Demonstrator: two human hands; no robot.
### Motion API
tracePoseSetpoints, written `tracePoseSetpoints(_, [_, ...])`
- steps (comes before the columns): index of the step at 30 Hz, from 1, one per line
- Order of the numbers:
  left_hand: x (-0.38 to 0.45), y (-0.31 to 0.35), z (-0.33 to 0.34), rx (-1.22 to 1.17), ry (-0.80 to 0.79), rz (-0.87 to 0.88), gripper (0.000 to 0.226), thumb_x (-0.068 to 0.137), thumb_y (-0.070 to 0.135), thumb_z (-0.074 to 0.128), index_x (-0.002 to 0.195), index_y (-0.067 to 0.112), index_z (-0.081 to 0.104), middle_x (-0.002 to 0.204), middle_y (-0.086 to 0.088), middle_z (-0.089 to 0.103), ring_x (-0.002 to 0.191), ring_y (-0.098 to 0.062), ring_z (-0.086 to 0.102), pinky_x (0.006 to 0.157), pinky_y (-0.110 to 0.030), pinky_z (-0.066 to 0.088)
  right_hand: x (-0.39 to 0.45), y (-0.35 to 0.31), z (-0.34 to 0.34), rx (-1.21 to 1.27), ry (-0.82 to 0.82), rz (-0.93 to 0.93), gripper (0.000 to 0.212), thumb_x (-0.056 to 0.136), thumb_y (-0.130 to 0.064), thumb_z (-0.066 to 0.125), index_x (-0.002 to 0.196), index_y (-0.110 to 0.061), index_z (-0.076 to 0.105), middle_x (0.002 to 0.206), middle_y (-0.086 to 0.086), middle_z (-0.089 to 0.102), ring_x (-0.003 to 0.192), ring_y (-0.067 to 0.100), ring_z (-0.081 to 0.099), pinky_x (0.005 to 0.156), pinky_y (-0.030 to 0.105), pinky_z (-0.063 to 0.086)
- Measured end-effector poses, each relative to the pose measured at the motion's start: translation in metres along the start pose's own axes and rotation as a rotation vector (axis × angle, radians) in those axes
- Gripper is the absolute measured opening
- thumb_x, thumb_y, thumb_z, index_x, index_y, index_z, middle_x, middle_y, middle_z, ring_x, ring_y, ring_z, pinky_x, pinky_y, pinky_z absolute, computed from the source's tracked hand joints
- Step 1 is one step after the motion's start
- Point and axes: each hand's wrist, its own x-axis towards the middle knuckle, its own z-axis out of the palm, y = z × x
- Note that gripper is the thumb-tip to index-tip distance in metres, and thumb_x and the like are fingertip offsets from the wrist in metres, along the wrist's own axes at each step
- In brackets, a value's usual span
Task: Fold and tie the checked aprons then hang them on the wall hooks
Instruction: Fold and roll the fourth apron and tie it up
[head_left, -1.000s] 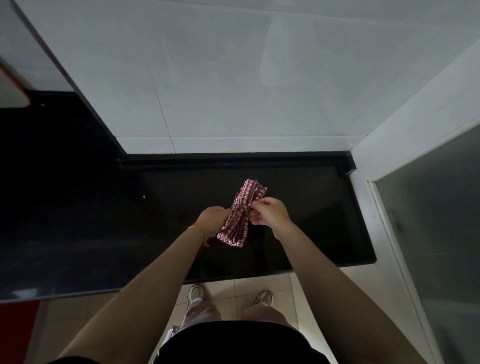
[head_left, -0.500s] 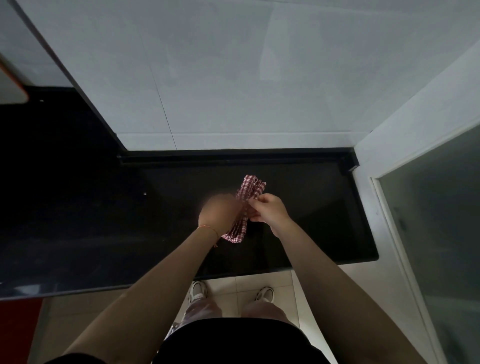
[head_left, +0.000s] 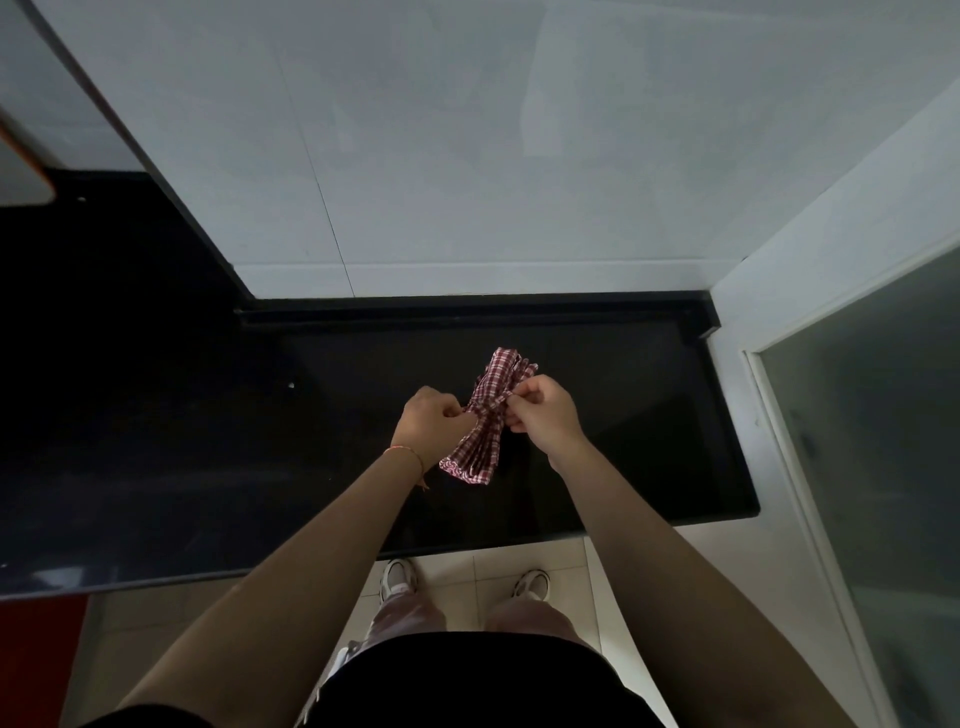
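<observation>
A red-and-white checked apron (head_left: 475, 451), folded into a narrow pleated bundle, is held just above the black countertop (head_left: 649, 415). A strap is cinched round its middle, so both ends fan out. My left hand (head_left: 434, 423) grips the strap at the bundle's left side, fingers curled. My right hand (head_left: 545, 415) pinches the strap's other end at the right side of the waist. No wall hooks are in view.
A pale tiled wall (head_left: 467, 156) rises behind the counter. At the right stands a white-framed glass door (head_left: 872, 467). The counter runs on to the left. Below its front edge lies the tiled floor (head_left: 457, 577) with my shoes.
My left hand swept across the bundle's front and now sits at its left side, pulling the strap. The bundle's middle is drawn tighter. My right hand stayed nearly in place.
</observation>
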Motion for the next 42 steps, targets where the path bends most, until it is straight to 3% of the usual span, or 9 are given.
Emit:
tracePoseSetpoints(6, [0.005, 0.007, 0.003, -0.295, -0.078, -0.158, 0.029, 0.1, 0.027, 0.05, 0.076, 0.012, 0.058, 0.078, -0.002, 0.056, 0.067, -0.011, 0.049, 0.064, -0.024, 0.04, -0.001, -0.008, -0.002, 0.072, -0.059, 0.038, 0.008, 0.097, -0.021, 0.06, 0.104, -0.02, 0.063, 0.098, 0.005, 0.069, 0.089, 0.017, 0.069, 0.077, 0.03, 0.058])
tracePoseSetpoints(8, [0.007, 0.007, 0.002, -0.313, -0.057, -0.156, 0.025, 0.101, 0.025, 0.047, 0.085, 0.011, 0.06, 0.09, -0.006, 0.064, 0.081, -0.018, 0.058, 0.073, -0.028, 0.046, 0.0, -0.008, -0.001, 0.054, -0.054, 0.042, 0.013, 0.095, -0.026, 0.063, 0.106, -0.018, 0.063, 0.097, 0.004, 0.07, 0.088, 0.016, 0.069, 0.078, 0.03, 0.059])
tracePoseSetpoints(10, [0.009, 0.003, 0.001, -0.249, -0.068, -0.106, 0.009, 0.098, 0.023, 0.054, 0.098, 0.017, 0.062, 0.1, -0.001, 0.066, 0.091, -0.014, 0.063, 0.077, -0.027, 0.051, 0.0, -0.008, -0.001, 0.017, -0.04, 0.041, 0.016, 0.094, -0.023, 0.065, 0.109, -0.016, 0.064, 0.096, 0.002, 0.07, 0.086, 0.014, 0.07, 0.077, 0.028, 0.059])
tracePoseSetpoints(13, [0.01, -0.001, 0.002, -0.175, -0.148, -0.073, 0.016, 0.095, 0.023, 0.061, 0.111, 0.024, 0.064, 0.107, 0.008, 0.064, 0.096, -0.005, 0.06, 0.073, -0.018, 0.045, 0.001, -0.008, -0.004, 0.001, -0.055, 0.047, 0.017, 0.093, -0.014, 0.066, 0.11, -0.014, 0.066, 0.097, 0.002, 0.07, 0.087, 0.013, 0.07, 0.077, 0.026, 0.059])
tracePoseSetpoints(22, [0.009, -0.004, 0.002, -0.03, -0.095, -0.033, 0.007, 0.096, 0.027, 0.062, 0.092, 0.022, 0.062, 0.091, 0.004, 0.061, 0.081, -0.008, 0.058, 0.067, -0.02, 0.044, 0.002, -0.007, -0.005, 0.081, -0.018, 0.116, 0.012, 0.095, -0.006, 0.061, 0.099, -0.017, 0.066, 0.1, 0.004, 0.069, 0.09, 0.014, 0.069, 0.083, 0.03, 0.059])
tracePoseSetpoints(26, [0.011, -0.009, 0.0, 0.035, -0.113, -0.052, 0.007, 0.096, 0.028, 0.061, 0.092, 0.023, 0.058, 0.097, 0.002, 0.062, 0.086, -0.011, 0.059, 0.075, -0.026, 0.05, 0.004, -0.001, -0.001, 0.1, 0.044, 0.122, 0.015, 0.095, -0.008, 0.061, 0.108, -0.014, 0.066, 0.1, 0.002, 0.069, 0.089, 0.012, 0.07, 0.085, 0.033, 0.059])
tracePoseSetpoints(30, [0.011, -0.015, -0.001, 0.109, -0.121, -0.052, 0.007, 0.098, 0.029, 0.056, 0.093, 0.026, 0.055, 0.1, 0.003, 0.061, 0.086, -0.008, 0.057, 0.077, -0.026, 0.048, 0.003, -0.002, 0.004, 0.188, 0.098, 0.157, 0.015, 0.093, -0.006, 0.063, 0.096, -0.021, 0.065, 0.098, 0.0, 0.069, 0.088, 0.012, 0.07, 0.085, 0.034, 0.06])
tracePoseSetpoints(35, [0.01, -0.018, -0.003, 0.239, -0.138, -0.064, 0.01, 0.099, 0.033, 0.053, 0.103, 0.023, 0.056, 0.1, 0.002, 0.06, 0.089, -0.014, 0.06, 0.087, -0.04, 0.055, 0.002, -0.002, 0.007, 0.251, 0.163, 0.205, 0.016, 0.092, -0.004, 0.063, 0.094, -0.019, 0.066, 0.095, 0.001, 0.069, 0.085, 0.013, 0.07, 0.084, 0.032, 0.06])
tracePoseSetpoints(42, [0.008, -0.014, -0.004, 0.294, -0.146, -0.056, 0.009, 0.1, 0.032, 0.051, 0.099, 0.023, 0.053, 0.098, 0.003, 0.058, 0.09, -0.014, 0.057, 0.092, -0.039, 0.05, 0.003, -0.003, 0.009, 0.288, 0.178, 0.241, 0.014, 0.092, -0.003, 0.063, 0.097, -0.017, 0.067, 0.095, 0.002, 0.069, 0.085, 0.013, 0.07, 0.084, 0.033, 0.06])
